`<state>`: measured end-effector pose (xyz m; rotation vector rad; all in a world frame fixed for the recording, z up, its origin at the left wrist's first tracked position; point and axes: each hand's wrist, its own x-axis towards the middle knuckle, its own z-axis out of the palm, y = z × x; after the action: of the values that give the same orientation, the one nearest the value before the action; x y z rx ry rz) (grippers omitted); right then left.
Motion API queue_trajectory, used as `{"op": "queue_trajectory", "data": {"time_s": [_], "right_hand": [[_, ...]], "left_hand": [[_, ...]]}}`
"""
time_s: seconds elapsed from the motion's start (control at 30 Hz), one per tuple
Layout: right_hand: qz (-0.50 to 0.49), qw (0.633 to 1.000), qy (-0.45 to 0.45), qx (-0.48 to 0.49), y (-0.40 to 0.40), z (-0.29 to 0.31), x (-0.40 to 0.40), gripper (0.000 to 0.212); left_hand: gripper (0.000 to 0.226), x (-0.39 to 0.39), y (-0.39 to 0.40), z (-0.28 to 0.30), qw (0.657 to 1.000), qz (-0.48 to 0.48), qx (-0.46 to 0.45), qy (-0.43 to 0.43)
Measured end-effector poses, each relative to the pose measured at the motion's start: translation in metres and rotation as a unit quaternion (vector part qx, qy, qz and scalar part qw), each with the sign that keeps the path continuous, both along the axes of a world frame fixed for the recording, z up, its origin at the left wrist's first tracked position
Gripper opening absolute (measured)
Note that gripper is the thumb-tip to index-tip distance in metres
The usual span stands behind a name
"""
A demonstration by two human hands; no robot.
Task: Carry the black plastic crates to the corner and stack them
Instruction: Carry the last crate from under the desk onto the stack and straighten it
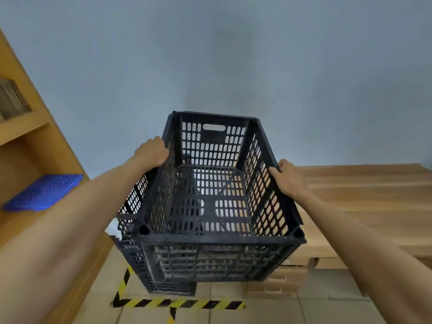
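Nearest the wearer, the striped floor tape marks off a bay, and just beyond it stands the lower crate, only partly seen. Above that crate hangs the black crate, open side up and held level, probably so its corners can drop squarely onto the one beneath. The left hand is closed over the crate's left rim and the right hand is wrapped on the right rim, a balanced two-sided hold. Right of the crate lie stacked wooden boards; left of it, a blue pallet rests on a wooden shelf. Behind the crate is the wall. No label or writing is legible.
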<state>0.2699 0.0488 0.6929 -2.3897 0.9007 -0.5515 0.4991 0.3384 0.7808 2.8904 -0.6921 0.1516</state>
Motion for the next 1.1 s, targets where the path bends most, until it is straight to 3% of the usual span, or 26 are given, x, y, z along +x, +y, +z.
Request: {"op": "queue_trajectory", "data": {"time_s": [0.47,0.83,0.97,1.1], "right_hand": [[0.014,1.000,0.012,-0.002,0.054,0.003,0.264,0.029],[0.056,0.998,0.016,0.038,0.074,0.000,0.385,0.034],[0.158,0.981,0.112,0.024,0.067,0.025,0.411,0.040],[0.181,0.968,0.172,0.005,0.064,0.041,0.434,0.047]], "left_hand": [[0.034,0.252,0.058,0.016,0.999,0.036,0.030,-0.026],[0.034,0.382,0.076,-0.007,0.994,0.061,0.091,-0.012],[0.038,0.411,0.083,-0.018,0.988,0.079,0.135,-0.013],[0.037,0.433,0.082,-0.024,0.981,0.090,0.170,-0.032]]}}
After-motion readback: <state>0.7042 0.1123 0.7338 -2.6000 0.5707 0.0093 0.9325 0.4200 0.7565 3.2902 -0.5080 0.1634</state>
